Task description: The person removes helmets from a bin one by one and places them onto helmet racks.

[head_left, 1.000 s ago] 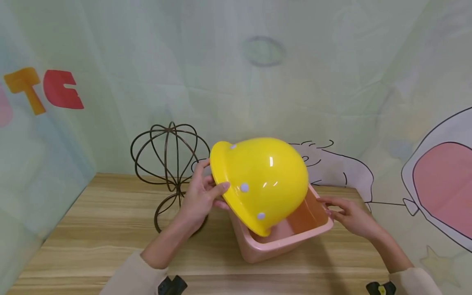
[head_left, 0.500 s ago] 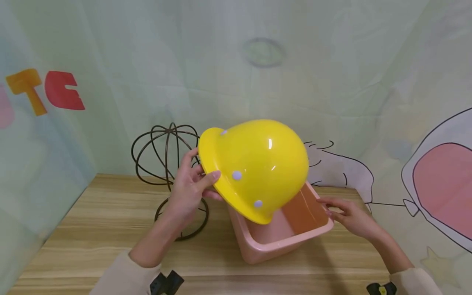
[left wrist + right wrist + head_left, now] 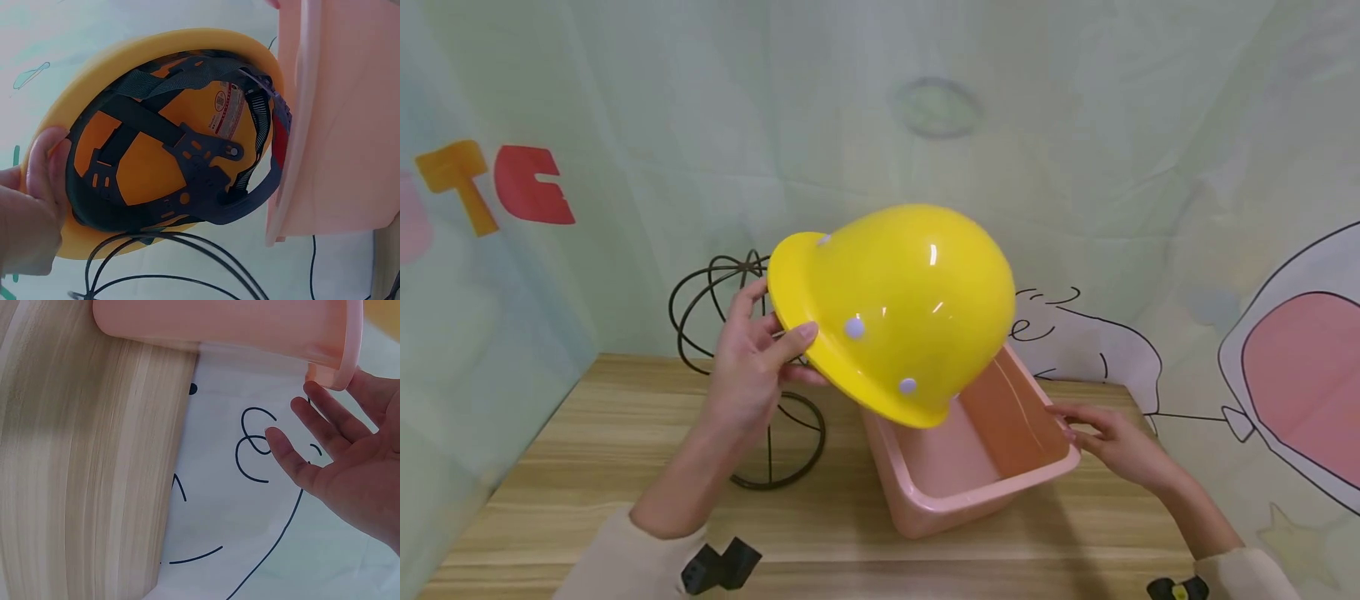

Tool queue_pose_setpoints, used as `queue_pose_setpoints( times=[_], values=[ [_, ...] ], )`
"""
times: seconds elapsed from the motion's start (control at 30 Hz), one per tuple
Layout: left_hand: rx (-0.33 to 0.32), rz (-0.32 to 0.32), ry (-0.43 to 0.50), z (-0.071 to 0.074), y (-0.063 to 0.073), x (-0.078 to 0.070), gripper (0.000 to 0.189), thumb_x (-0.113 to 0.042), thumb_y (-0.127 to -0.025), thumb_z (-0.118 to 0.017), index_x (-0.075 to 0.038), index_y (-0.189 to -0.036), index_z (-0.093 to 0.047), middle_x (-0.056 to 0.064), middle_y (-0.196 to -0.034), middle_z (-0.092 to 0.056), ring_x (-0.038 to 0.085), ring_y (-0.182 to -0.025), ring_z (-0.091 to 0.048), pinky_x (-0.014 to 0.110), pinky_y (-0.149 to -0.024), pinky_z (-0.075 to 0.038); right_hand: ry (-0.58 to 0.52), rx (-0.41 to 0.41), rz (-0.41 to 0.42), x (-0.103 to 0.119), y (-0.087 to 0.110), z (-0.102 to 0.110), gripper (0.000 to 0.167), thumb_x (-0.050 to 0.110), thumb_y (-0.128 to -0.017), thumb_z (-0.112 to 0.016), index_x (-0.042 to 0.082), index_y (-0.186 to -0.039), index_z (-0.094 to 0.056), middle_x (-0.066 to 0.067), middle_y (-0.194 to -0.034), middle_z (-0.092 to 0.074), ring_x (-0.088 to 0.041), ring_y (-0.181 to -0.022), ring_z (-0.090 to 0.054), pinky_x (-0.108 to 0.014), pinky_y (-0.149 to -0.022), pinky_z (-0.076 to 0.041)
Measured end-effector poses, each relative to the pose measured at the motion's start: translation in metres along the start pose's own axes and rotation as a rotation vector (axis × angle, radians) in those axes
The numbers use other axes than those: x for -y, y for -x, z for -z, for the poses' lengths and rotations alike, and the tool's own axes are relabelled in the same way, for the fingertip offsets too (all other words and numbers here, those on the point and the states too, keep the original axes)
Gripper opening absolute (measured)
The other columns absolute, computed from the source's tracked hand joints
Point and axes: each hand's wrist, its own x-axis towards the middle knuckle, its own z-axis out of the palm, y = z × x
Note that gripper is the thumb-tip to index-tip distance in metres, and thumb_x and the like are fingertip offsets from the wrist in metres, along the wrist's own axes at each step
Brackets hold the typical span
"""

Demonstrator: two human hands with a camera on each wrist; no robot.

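Observation:
A yellow hard hat with pale round studs is held tilted over the pink bin, its dome toward the right. My left hand grips the brim, thumb on the outside. In the left wrist view the hat's dark inner straps and a label show, and that hand holds the brim at the left. The pink bin stands with its opening up. My right hand pinches the bin's right rim; in the right wrist view, this hand has several fingers spread below the rim.
A dark wire stand with a round cage top and ring base stands behind my left hand, partly hidden by the hat. Wooden tabletop lies under everything. A printed cloth backdrop rises behind.
My left hand has lifted the hard hat up and to the left, uncovering more of the bin's inside. My right hand and the bin have stayed in place.

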Motion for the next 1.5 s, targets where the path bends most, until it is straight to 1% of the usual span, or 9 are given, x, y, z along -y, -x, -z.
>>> queue_pose_setpoints(
  times=[0.23, 0.47, 0.53, 0.73, 0.9, 1.03, 1.2, 1.33, 1.5],
  values=[
    [-0.035, -0.077, 0.057, 0.008, -0.001, -0.011, 0.048, 0.004, -0.089, -0.053, -0.009, -0.129, -0.030, 0.008, -0.101, -0.063, 0.020, -0.080, -0.066, 0.031, -0.054, -0.056, 0.015, -0.017, 0.017, 0.000, 0.001, -0.001, 0.034, 0.003, -0.089, -0.056, 0.003, -0.123, -0.056, -0.019, -0.124, -0.053, -0.035, -0.113, -0.048, -0.038, -0.081, -0.052],
    [-0.065, -0.143, 0.138, 0.020, 0.000, -0.018, 0.047, 0.009, -0.087, -0.052, -0.005, -0.127, -0.031, 0.011, -0.099, -0.063, 0.020, -0.077, -0.067, 0.032, -0.051, -0.055, 0.041, -0.034, 0.047, -0.001, 0.001, -0.002, 0.034, 0.004, -0.088, -0.058, 0.003, -0.122, -0.057, -0.017, -0.122, -0.055, -0.021, -0.112, -0.051, -0.031, -0.083, -0.050],
    [-0.071, -0.150, 0.155, 0.024, 0.001, -0.019, 0.047, 0.009, -0.087, -0.052, -0.005, -0.127, -0.031, 0.012, -0.100, -0.062, 0.021, -0.077, -0.067, 0.032, -0.051, -0.055, 0.044, -0.034, 0.048, -0.001, 0.001, -0.002, 0.033, 0.004, -0.088, -0.058, 0.003, -0.122, -0.057, -0.017, -0.122, -0.055, -0.021, -0.111, -0.051, -0.031, -0.083, -0.050],
    [-0.090, -0.159, 0.202, 0.036, 0.003, -0.022, 0.048, 0.008, -0.087, -0.054, -0.004, -0.127, -0.031, 0.014, -0.100, -0.062, 0.023, -0.078, -0.067, 0.032, -0.052, -0.055, 0.030, -0.022, 0.027, 0.000, 0.001, -0.002, 0.034, 0.004, -0.089, -0.057, 0.003, -0.122, -0.056, -0.018, -0.124, -0.054, -0.030, -0.112, -0.049, -0.038, -0.083, -0.051],
    [-0.101, -0.187, 0.251, 0.048, 0.006, -0.021, 0.049, 0.009, -0.086, -0.053, -0.002, -0.128, -0.030, 0.015, -0.100, -0.062, 0.023, -0.079, -0.067, 0.033, -0.052, -0.054, 0.025, -0.021, 0.033, 0.000, 0.001, -0.001, 0.034, 0.003, -0.088, -0.057, 0.003, -0.123, -0.056, -0.018, -0.124, -0.054, -0.028, -0.111, -0.050, -0.034, -0.082, -0.050],
    [-0.121, -0.193, 0.285, 0.057, 0.010, -0.021, 0.050, 0.011, -0.086, -0.053, -0.002, -0.129, -0.030, 0.016, -0.104, -0.061, 0.024, -0.082, -0.067, 0.034, -0.054, -0.055, 0.024, -0.014, 0.036, -0.001, 0.001, 0.000, 0.035, 0.002, -0.088, -0.057, 0.003, -0.123, -0.056, -0.018, -0.123, -0.054, -0.026, -0.109, -0.052, -0.029, -0.080, -0.051],
    [-0.135, -0.198, 0.275, 0.067, 0.014, -0.020, 0.051, 0.012, -0.086, -0.051, -0.003, -0.130, -0.029, 0.016, -0.107, -0.061, 0.024, -0.083, -0.066, 0.032, -0.056, -0.055, 0.039, -0.006, 0.031, -0.001, 0.000, 0.001, 0.036, 0.001, -0.087, -0.058, 0.004, -0.123, -0.056, -0.016, -0.122, -0.055, -0.024, -0.107, -0.053, -0.026, -0.079, -0.050],
    [-0.137, -0.203, 0.286, 0.076, 0.017, -0.018, 0.050, 0.013, -0.087, -0.049, -0.003, -0.130, -0.029, 0.017, -0.106, -0.061, 0.024, -0.081, -0.067, 0.032, -0.056, -0.055, 0.057, -0.006, 0.031, -0.001, 0.000, 0.001, 0.036, 0.004, -0.088, -0.058, 0.004, -0.124, -0.056, -0.016, -0.121, -0.056, -0.024, -0.106, -0.054, -0.026, -0.078, -0.051],
    [-0.143, -0.214, 0.341, 0.087, 0.021, -0.017, 0.048, 0.015, -0.087, -0.047, -0.002, -0.128, -0.029, 0.018, -0.106, -0.061, 0.027, -0.080, -0.067, 0.033, -0.056, -0.055, 0.074, -0.003, 0.028, 0.000, 0.001, 0.001, 0.035, 0.010, -0.090, -0.057, 0.004, -0.125, -0.055, -0.016, -0.121, -0.056, -0.025, -0.105, -0.053, -0.026, -0.075, -0.052]
  ],
)
